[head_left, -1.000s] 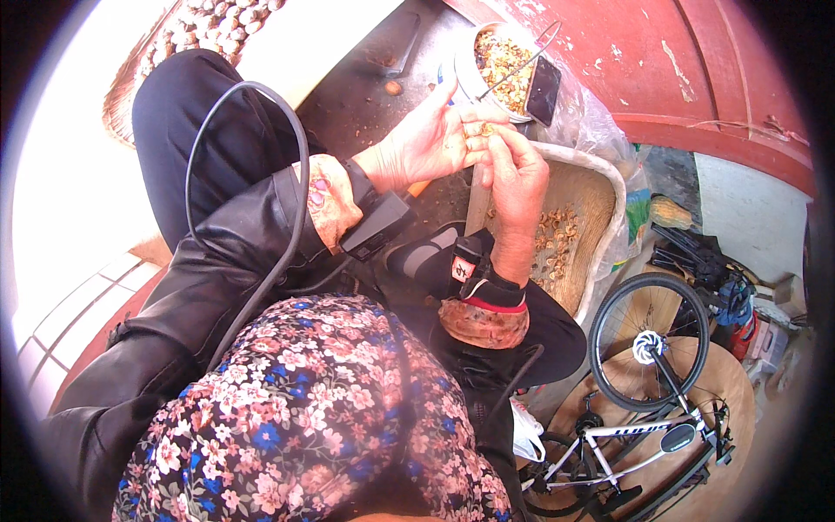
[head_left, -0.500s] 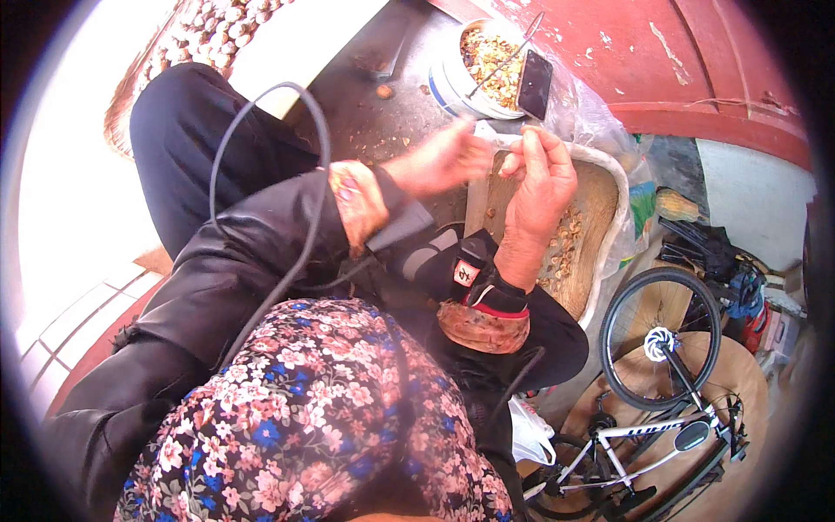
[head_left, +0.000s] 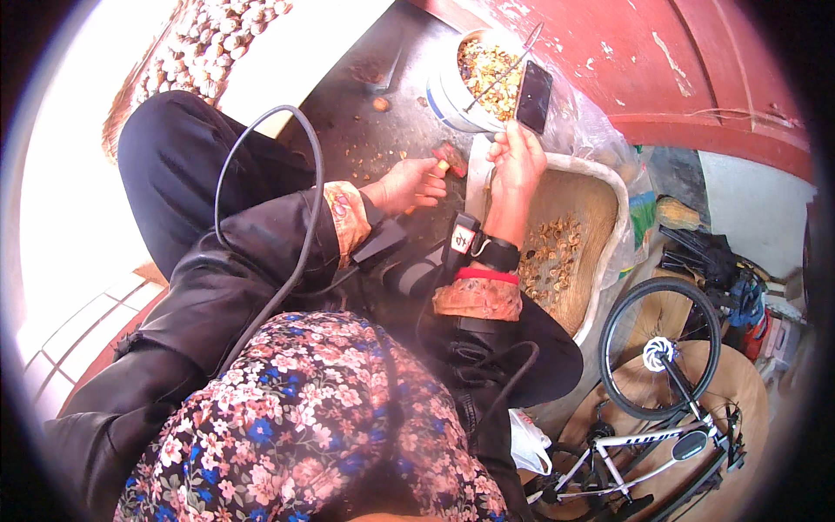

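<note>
My left hand [head_left: 407, 186] is low over the dark floor, its fingers curled. A small pale yellowish piece [head_left: 444, 165] shows at its fingertips, against a worn red block [head_left: 452, 157]; what the fingers hold, if anything, is unclear. My right hand [head_left: 519, 163] reaches to the near rim of a white bucket [head_left: 445, 94], thumb and fingers pinched together at the tips. Anything between them is too small to name. Broken nut pieces [head_left: 489, 74] fill the bucket, and a thin metal rod [head_left: 504, 74] lies across it. Beside my right wrist, a shallow basin [head_left: 619, 187] holds nut shells [head_left: 557, 248].
A black phone [head_left: 534, 94] leans at the bucket's right side, by clear plastic sheeting [head_left: 591, 122]. One whole walnut [head_left: 381, 103] lies on the floor. Many round nuts [head_left: 213, 48] are spread at the far left. A bicycle [head_left: 644, 452] stands at the lower right.
My hands have parted. The left has dropped back toward my body and left, beside the red block, while the right has moved up and left to the bucket's rim.
</note>
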The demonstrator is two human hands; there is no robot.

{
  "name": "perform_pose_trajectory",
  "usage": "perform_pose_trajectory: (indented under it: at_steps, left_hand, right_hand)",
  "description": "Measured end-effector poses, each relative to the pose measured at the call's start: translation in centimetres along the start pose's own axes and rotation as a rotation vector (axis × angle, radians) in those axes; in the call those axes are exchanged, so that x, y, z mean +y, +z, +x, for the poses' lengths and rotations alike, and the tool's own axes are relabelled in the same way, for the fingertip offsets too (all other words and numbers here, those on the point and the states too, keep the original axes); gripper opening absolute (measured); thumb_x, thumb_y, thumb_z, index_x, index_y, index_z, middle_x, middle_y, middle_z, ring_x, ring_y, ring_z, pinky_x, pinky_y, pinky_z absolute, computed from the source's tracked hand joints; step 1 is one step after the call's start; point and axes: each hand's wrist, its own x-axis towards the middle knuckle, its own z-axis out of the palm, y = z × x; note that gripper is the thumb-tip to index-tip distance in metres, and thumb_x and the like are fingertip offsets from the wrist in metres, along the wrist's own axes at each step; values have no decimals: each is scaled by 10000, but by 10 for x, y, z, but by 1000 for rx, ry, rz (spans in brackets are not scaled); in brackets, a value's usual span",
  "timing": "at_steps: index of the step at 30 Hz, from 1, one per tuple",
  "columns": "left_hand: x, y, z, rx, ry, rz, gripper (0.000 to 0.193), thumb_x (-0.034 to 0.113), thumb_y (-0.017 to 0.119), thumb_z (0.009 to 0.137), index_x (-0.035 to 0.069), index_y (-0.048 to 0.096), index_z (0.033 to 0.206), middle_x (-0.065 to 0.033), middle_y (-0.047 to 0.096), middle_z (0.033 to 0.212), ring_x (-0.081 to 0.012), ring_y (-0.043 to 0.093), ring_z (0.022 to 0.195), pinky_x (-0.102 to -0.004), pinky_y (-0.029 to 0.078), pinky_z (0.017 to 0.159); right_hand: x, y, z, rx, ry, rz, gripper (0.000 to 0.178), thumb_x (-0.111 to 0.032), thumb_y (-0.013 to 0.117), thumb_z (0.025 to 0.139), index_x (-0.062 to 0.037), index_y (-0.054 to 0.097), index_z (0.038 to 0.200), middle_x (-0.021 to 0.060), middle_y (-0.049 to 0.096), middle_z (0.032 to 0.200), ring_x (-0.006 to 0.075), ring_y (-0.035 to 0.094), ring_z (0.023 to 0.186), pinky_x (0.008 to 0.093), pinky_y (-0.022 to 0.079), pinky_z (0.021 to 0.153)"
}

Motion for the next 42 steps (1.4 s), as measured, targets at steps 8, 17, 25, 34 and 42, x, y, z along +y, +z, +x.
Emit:
perform_pose_trajectory:
  at_steps: [8, 17, 25, 34, 42]
  left_hand:
    - [0, -28, 5, 149, 72, -82, 291, 320, 475, 877, 42, 553, 916, -90, 569, 853, -205, 574, 773, -317, 479, 705]
    - [33, -98, -1, 880, 510, 515, 231, 188, 576, 793, 32, 552, 963, -73, 565, 748, -176, 574, 688, -313, 473, 623]
    - [59, -112, 1, 810, 820, 1238, 322, 127, 632, 756, 115, 564, 1070, -126, 512, 980, -254, 573, 745, -362, 471, 707]
    - [82, -110, 26, 703, 866, 1288, 240, 137, 679, 726, 53, 537, 901, -123, 544, 860, -279, 575, 800, -365, 468, 691]
    - [67, -125, 11, 615, 916, 1202, 305, 91, 675, 710, 55, 591, 1001, -109, 555, 868, -235, 589, 790, -324, 485, 685]
  right_hand:
    - [-7, 9, 79, 230, -164, -655, 452, -281, 607, 806, 43, 496, 1101, 101, 617, 786, 155, 555, 459, 266, 439, 419]
    - [117, -10, 3, -206, 475, -1044, 251, -231, 640, 777, 3, 594, 853, 124, 635, 749, 223, 617, 576, 334, 492, 518]
    - [191, -43, -63, 67, 507, -1208, 485, -396, 721, 657, 15, 575, 871, 205, 625, 894, 291, 617, 875, 392, 482, 755]
    - [163, -36, -58, 23, 688, 113, 148, -115, 602, 799, -76, 499, 898, 36, 530, 737, 125, 495, 567, 293, 428, 547]
    - [155, 16, -71, -17, 544, -252, 185, -211, 559, 852, -47, 479, 884, 41, 511, 632, 115, 469, 428, 257, 389, 380]
